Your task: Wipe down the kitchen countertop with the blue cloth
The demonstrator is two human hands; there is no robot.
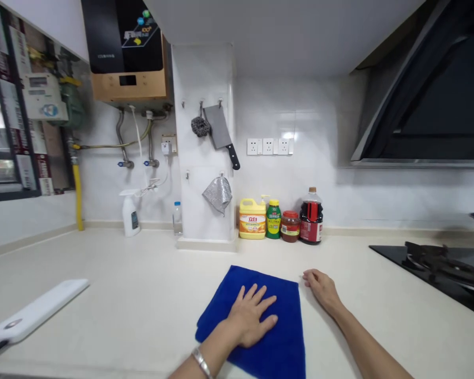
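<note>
A blue cloth (284, 321) lies flat on the pale countertop (150, 295) in front of me. My left hand (250, 316) rests palm down on its middle, fingers spread and open; a silver bracelet sits on that wrist. My right hand (319, 288) lies on the counter just off the cloth's far right corner, fingers loosely curled, fingertips close to the cloth's edge, holding nothing that I can see.
A white flat board (35, 311) lies at the left. Against the back wall stand a spray bottle (130, 213), a yellow detergent jug (252, 218), a green bottle (273, 219), a red jar (290, 226) and a dark sauce bottle (310, 216). A black gas hob (438, 268) is at the right. A cleaver (221, 131) hangs above.
</note>
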